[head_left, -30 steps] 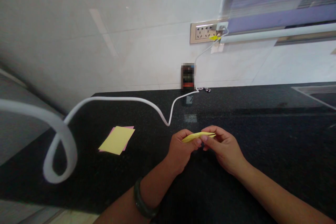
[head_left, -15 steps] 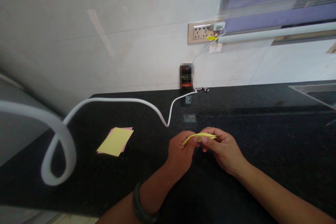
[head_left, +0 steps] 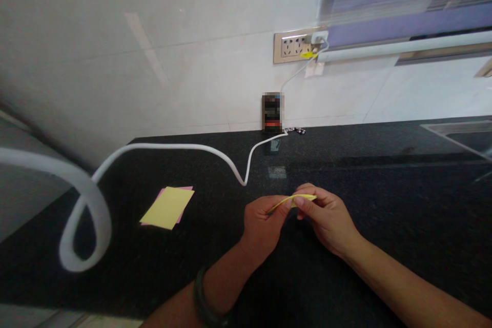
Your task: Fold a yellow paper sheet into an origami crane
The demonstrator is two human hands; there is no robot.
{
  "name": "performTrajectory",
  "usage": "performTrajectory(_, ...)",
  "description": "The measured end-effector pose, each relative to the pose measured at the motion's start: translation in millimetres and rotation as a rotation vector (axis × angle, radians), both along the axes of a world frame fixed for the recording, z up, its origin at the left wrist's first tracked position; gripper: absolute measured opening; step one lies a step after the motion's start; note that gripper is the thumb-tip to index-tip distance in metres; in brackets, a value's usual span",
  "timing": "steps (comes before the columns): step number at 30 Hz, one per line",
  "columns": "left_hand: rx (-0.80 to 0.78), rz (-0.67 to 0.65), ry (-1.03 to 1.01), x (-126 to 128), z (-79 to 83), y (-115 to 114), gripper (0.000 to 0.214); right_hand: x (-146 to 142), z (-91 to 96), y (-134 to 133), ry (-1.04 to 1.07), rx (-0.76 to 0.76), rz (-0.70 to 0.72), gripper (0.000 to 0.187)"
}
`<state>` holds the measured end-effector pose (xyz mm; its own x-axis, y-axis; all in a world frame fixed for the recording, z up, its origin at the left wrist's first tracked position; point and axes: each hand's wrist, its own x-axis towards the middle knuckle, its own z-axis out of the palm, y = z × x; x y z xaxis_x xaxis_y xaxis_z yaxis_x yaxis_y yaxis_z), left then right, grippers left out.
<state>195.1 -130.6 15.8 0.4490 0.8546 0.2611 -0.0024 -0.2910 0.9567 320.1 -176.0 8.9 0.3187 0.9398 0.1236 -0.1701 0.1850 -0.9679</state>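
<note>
A folded yellow paper point(head_left: 305, 198) is held up above the dark counter, pinched between both hands. My left hand point(head_left: 265, 223) grips its left end, thumb on the near side and fingers curled behind. With thumb and fingers, my right hand point(head_left: 326, 218) pinches the right part; the layers come to a point at the right end. My palms hide some of the paper. To the left, a flat yellow sheet point(head_left: 168, 208) lies on the counter, with pink paper point(head_left: 188, 190) showing from under its edges.
A white cable holder point(head_left: 172, 146) loops across the left side and bends down in front of me. A blurred dark device point(head_left: 272, 113) leans on the wall below a socket panel point(head_left: 292, 47). A sink edge point(head_left: 457, 126) shows at the right of the black counter point(head_left: 215, 169).
Both hands stay in nearly the same place. The folded yellow paper looks slimmer and pressed flatter at its left part, with my left fingers slightly lower over it.
</note>
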Motion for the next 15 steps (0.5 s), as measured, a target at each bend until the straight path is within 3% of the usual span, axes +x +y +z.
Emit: performTrajectory(15,-0.15,-0.035,-0.043,1.0,-4.2,0.1,0.02,7.3,2.4,-0.4,-0.121,0.007,-0.02,0.011)
